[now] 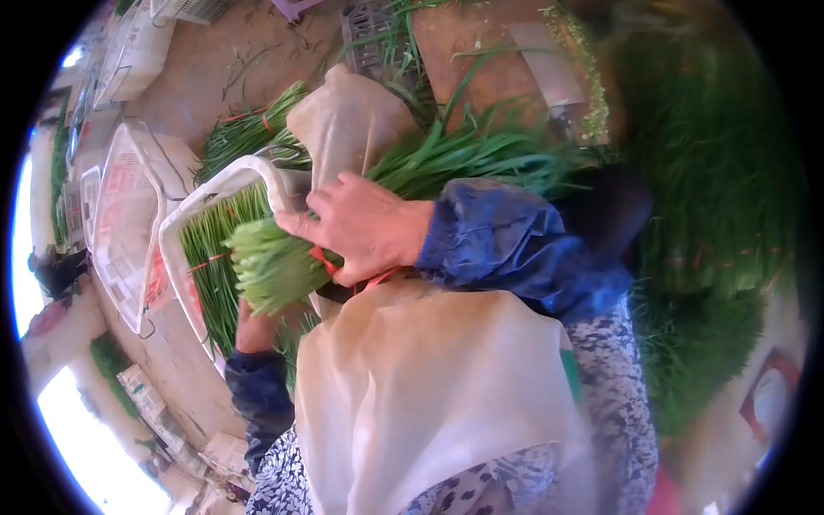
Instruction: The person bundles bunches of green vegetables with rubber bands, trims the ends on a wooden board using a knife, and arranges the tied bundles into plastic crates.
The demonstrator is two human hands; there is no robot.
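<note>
A bunch of garlic chives [273, 266] lies across my lap. Its pale cut ends point left, and its long leaves spread to the right under my right forearm. From above, my right hand [365, 225] grips the bunch, fingers on the far side and thumb on the near side. A red tie [324, 259] shows beside that thumb. My left hand [256, 330] is below the cut ends, beside the white basket; its fingers are hidden by the bunch. Tied green stalks [210, 249] stand packed in the white basket [169, 245]. A pale cloth [429, 369] covers my lap.
Another tied green bunch [249, 133] lies beyond the basket. Farther left stands a white crate [129, 223] with a wire handle. A grey crate [365, 43] holds loose leaves at the top. Large piles of greens [712, 172] fill the right side.
</note>
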